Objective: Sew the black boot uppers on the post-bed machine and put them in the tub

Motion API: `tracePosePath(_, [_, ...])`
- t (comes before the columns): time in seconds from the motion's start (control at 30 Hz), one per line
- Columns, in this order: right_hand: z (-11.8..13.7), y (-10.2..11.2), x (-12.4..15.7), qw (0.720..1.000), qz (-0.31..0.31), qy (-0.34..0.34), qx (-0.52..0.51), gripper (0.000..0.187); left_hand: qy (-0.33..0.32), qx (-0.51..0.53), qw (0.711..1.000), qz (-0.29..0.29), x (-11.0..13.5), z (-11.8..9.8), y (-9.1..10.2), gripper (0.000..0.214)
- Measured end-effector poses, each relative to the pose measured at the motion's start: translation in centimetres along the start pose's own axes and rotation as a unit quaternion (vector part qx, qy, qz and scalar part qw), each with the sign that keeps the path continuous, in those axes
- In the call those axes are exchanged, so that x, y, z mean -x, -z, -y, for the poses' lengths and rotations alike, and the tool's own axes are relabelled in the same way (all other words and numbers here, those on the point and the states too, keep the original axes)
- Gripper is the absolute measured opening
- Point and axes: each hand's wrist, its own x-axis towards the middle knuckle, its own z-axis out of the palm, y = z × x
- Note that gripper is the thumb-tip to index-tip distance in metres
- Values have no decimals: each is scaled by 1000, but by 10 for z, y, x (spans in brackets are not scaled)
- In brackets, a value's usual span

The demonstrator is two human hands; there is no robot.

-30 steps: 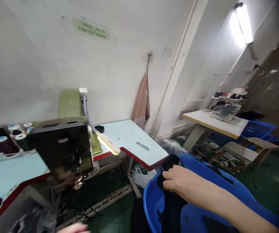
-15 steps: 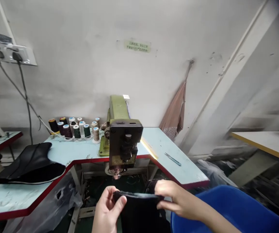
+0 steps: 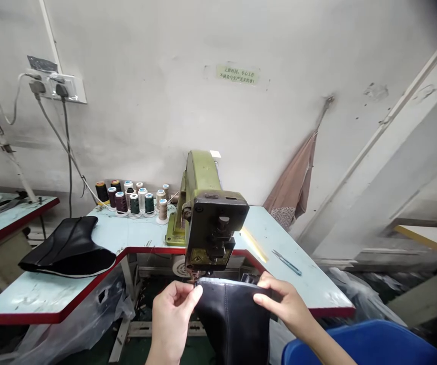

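Between my two hands hangs a black boot upper (image 3: 237,317) with a seam down its face and a pale top edge. My left hand (image 3: 174,314) pinches the left corner of that edge, thumb in front. At the right corner, my right hand (image 3: 284,304) grips the edge between thumb and fingers. Just above the left part of the edge is the head of a green sewing machine (image 3: 216,228); whether its needle touches the material I cannot tell. The lower part of the upper runs out of view.
Another black boot upper (image 3: 66,248) lies on the table's left wing. Several thread spools (image 3: 134,200) stand at the back left. Thread snips (image 3: 286,262) lie on the right wing (image 3: 313,284). A blue bin (image 3: 362,347) is at lower right, and a brown cloth (image 3: 294,177) hangs on the wall.
The boot upper has been raised closer to the machine head, and its front face with the seam now shows. Both hands keep hold of its edge. The view has shifted left.
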Motion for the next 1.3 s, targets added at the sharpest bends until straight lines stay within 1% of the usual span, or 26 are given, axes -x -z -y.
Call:
tracePosePath(0.2, [3, -1, -4, 1000, -5, -6, 0, 28, -10, -13, 1000, 0, -4, 0, 2, 40])
tracePosePath(0.4, [7, -2, -4, 1000, -5, -9, 6, 21, -29, -10, 1000, -7, -2, -1, 5, 37])
tracePosePath(0.5, [6, 0, -3, 1000, -1, 1, -8, 21, -21, -12, 1000, -2, -2, 0, 3, 38])
tracePosePath(0.63, [8, 6, -2, 999, -13, 3, -37, 23, -3, -2, 1000, 4, -2, -1, 0, 39])
tracePosePath(0.8, [15, 8, -4, 1000, -6, 7, -29, 20, -6, 1, 1000, 2, -1, -2, 2, 38])
tracePosePath(0.93, [16, 4, -8, 1000, 3, 11, -6, 16, -12, 4, 1000, -3, -3, 1, 7, 38])
tracePosePath(1.03, [17, -1, -12, 1000, 21, 8, -5, 17, -17, 7, 1000, -13, -5, 3, 13, 37])
tracePosePath(1.2, [24, -14, -21, 998, 37, -7, -45, 16, -18, 26, 998, -46, -8, 5, 29, 38])
tracePosePath(1.3, [31, -23, -28, 995, 45, -15, -84, 14, -11, 55, 996, -67, -11, 7, 39, 38])
